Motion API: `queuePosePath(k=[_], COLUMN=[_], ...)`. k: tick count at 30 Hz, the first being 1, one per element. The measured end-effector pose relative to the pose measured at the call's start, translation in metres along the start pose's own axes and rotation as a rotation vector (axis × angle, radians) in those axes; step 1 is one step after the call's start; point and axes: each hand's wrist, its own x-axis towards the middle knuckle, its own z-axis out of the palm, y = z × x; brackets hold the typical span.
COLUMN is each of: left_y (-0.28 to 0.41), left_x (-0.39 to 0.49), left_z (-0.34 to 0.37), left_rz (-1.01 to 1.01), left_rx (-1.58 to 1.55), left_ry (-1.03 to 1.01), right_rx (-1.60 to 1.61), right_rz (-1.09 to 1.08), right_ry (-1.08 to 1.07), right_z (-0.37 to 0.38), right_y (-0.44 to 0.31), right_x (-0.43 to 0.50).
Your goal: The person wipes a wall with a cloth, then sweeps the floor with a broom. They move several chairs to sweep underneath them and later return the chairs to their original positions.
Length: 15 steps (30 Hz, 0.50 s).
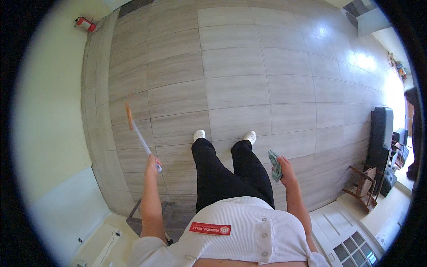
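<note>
My left hand [153, 164] grips the lower end of a long-handled tool with a white handle [141, 138]. Its narrow orange head [128, 116] points forward over the floor at the left and is blurred, so the exact kind of tool is hard to tell. On the other side, my right hand [287, 171] is closed around a bunched green cloth [275, 166], held in the air beside my right leg. Both hands are well apart.
Wood-look tiles cover the floor [233, 90]. A red fire extinguisher [85, 24] is by the left wall. To the right are a black sofa [379, 137] and a wooden chair [365, 188]; behind them, a white paned door [350, 240]. A grey-framed item [134, 217] stands behind my left arm.
</note>
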Motion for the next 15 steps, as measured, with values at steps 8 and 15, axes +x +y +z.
queuePosePath(k=[8, 15], left_y=[-0.184, -0.22], left_x=[-0.018, -0.178], left_z=[0.207, 0.489], left_rz=[-0.227, -0.326], left_rx=[0.132, 0.437], left_ry=[-0.405, -0.661], right_rx=[-0.011, 0.082], right_rz=[-0.037, -0.054], right_ry=[0.14, 0.135], right_z=[-0.14, -0.167], right_y=[-0.044, -0.074], right_x=[-0.002, -0.006])
